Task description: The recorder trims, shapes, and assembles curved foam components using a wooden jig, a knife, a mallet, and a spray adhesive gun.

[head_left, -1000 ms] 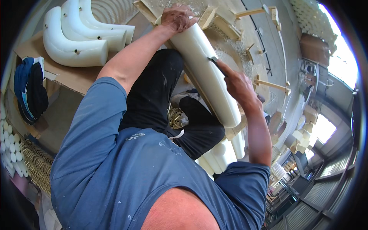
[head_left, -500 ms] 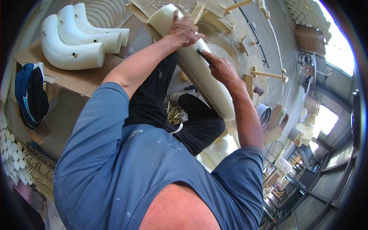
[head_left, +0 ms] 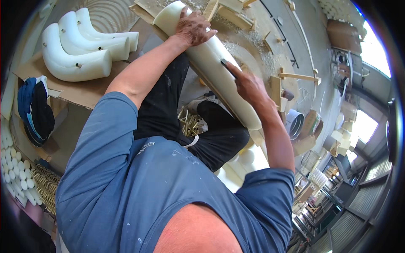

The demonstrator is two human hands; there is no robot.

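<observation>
A thick white plastic pipe (head_left: pixel 219 71) slants from the upper middle down to the right, on a wooden support (head_left: pixel 211 89) in front of my knees. My left hand (head_left: pixel 194 28) is wrapped over the top of the pipe near its far end. My right hand (head_left: pixel 251 86) is closed on a slim dark hand tool (head_left: pixel 228 66), its index finger stretched along it. The tip of the tool meets the pipe's upper surface around mid-length. I cannot make out what kind of tool it is.
White pipe elbows (head_left: pixel 76 57) with small metal inserts sit on cardboard (head_left: pixel 82 87) at the left, above dark folded cloth (head_left: pixel 36 109). Shavings (head_left: pixel 265 57) and wooden blocks (head_left: pixel 236 19) lie beyond the pipe. Brass-coloured pieces (head_left: pixel 192 123) are between my legs; a grey round container (head_left: pixel 294 122) stands right.
My right hand and the tool have slid a little down the pipe, toward its lower right end. My left hand keeps its place on the pipe. The whole view has shifted slightly.
</observation>
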